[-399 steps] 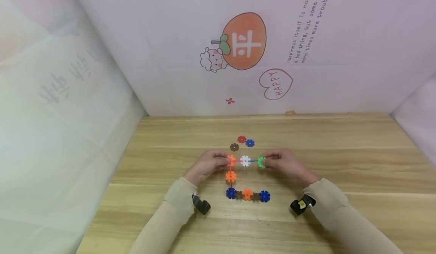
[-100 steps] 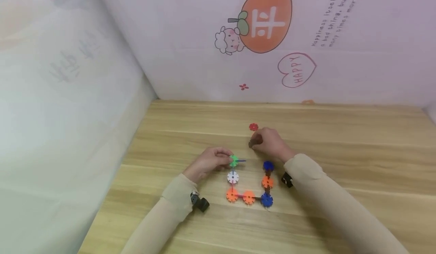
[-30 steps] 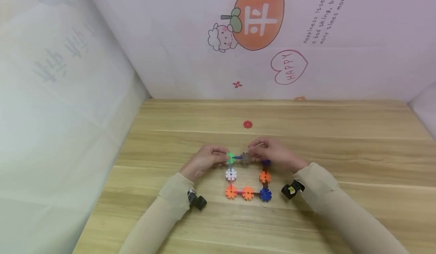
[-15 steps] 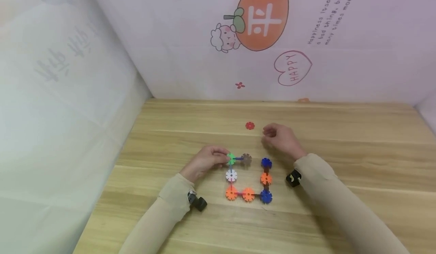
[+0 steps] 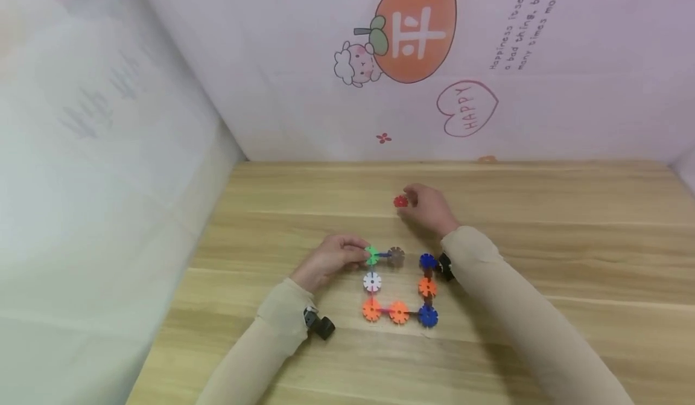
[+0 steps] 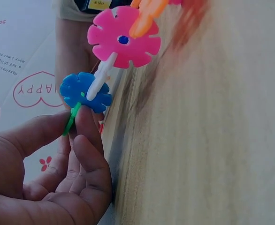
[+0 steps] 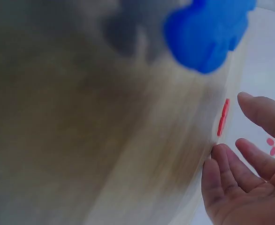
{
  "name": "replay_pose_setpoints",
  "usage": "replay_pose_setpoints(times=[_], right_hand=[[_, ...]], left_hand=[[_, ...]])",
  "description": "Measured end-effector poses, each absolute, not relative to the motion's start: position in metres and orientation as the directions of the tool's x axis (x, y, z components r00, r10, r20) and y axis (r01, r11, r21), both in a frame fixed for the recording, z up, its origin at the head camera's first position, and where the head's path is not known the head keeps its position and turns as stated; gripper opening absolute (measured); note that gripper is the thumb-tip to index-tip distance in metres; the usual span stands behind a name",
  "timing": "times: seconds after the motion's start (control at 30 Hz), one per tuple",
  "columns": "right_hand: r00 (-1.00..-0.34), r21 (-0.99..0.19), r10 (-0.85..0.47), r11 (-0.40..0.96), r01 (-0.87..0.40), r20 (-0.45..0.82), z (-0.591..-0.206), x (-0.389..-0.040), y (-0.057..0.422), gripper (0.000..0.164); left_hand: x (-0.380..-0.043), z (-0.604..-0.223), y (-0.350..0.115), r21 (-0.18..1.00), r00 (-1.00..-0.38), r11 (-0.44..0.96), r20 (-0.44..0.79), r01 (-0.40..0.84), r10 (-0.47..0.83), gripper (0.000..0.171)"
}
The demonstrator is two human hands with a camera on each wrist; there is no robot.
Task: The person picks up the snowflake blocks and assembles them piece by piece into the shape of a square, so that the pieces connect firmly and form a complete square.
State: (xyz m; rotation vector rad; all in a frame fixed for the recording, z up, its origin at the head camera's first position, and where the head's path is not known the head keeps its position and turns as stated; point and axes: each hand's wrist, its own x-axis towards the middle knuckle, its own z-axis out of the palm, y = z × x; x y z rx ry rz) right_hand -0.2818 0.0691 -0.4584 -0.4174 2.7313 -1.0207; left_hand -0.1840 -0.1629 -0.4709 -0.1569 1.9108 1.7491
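Note:
My left hand (image 5: 331, 261) pinches a green notched plastic disc (image 5: 372, 255) between thumb and fingers, at a corner of a linked chain. From that corner the chain runs to a brown disc (image 5: 396, 256) one way, and past a white disc (image 5: 371, 282) the other. Orange discs (image 5: 399, 312) and dark blue discs (image 5: 428, 316) form its near and right sides. A gap separates the brown disc from the far dark blue disc (image 5: 428, 261). My right hand (image 5: 430, 209) is at a loose red disc (image 5: 400, 201), fingers spread; in the right wrist view the disc (image 7: 223, 117) lies flat, apart from the fingertips.
The chain lies on a wood-grain table (image 5: 293, 200). Behind the table rises a printed cloth wall (image 5: 304, 109), with another cloth (image 5: 108, 212) along the left. The right forearm passes close to the chain's right side.
Over the earlier frames the chain has been turned and a brown disc joined beside the green one. The right hand let go of that brown disc, then moved left to the red disc.

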Motion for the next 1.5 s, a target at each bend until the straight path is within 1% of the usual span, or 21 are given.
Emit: replay_pose_setpoints(times=[0.1,0.23,0.37,0.5,0.6,0.77,0.83,0.93,1.03,1.17,1.5], right_hand=[[-0.937,-0.602,-0.344,0.760,-0.243,-0.055,-0.462,-0.283,0.064,0.051],[-0.932,-0.567,-0.357,0.780,-0.264,-0.058,-0.463,-0.282,0.062,0.044],[-0.923,-0.589,-0.376,0.765,-0.261,-0.080,-0.462,-0.281,0.064,0.041],[-0.902,-0.636,-0.419,0.726,-0.262,-0.107,-0.459,-0.277,0.073,0.036],[-0.883,-0.667,-0.453,0.697,-0.262,-0.126,-0.457,-0.269,0.086,0.027],[-0.860,-0.704,-0.496,0.652,-0.282,-0.115,-0.456,-0.254,0.105,0.011],[-0.854,-0.721,-0.507,0.634,-0.280,-0.114,-0.457,-0.248,0.111,0.010],[-0.845,-0.737,-0.517,0.622,-0.263,-0.135,-0.458,-0.238,0.119,0.013],[-0.849,-0.752,-0.503,0.621,-0.221,-0.165,-0.459,-0.230,0.123,0.016],[-0.857,-0.761,-0.490,0.614,-0.208,-0.162,-0.460,-0.221,0.123,0.016],[-0.851,-0.776,-0.518,0.568,-0.274,-0.079,-0.453,-0.207,0.114,0.011]], left_hand=[[-0.182,-0.474,-0.160,0.890,-0.846,0.145,-0.457,-0.433,0.275,0.026],[-0.180,-0.473,-0.158,0.888,-0.847,0.134,-0.460,-0.440,0.266,0.026],[-0.180,-0.470,-0.159,0.889,-0.850,0.126,-0.457,-0.440,0.262,0.026],[-0.181,-0.468,-0.162,0.890,-0.853,0.120,-0.455,-0.439,0.257,0.026],[-0.181,-0.467,-0.161,0.890,-0.853,0.120,-0.456,-0.440,0.254,0.026],[-0.182,-0.467,-0.160,0.895,-0.859,0.125,-0.446,-0.427,0.253,0.027],[-0.182,-0.468,-0.160,0.897,-0.860,0.123,-0.443,-0.426,0.253,0.027],[-0.181,-0.470,-0.160,0.898,-0.861,0.125,-0.440,-0.422,0.255,0.027],[-0.181,-0.471,-0.160,0.900,-0.863,0.121,-0.436,-0.419,0.255,0.027],[-0.181,-0.472,-0.160,0.897,-0.858,0.114,-0.441,-0.427,0.262,0.027],[-0.182,-0.469,-0.160,0.895,-0.855,0.111,-0.445,-0.432,0.268,0.025]])
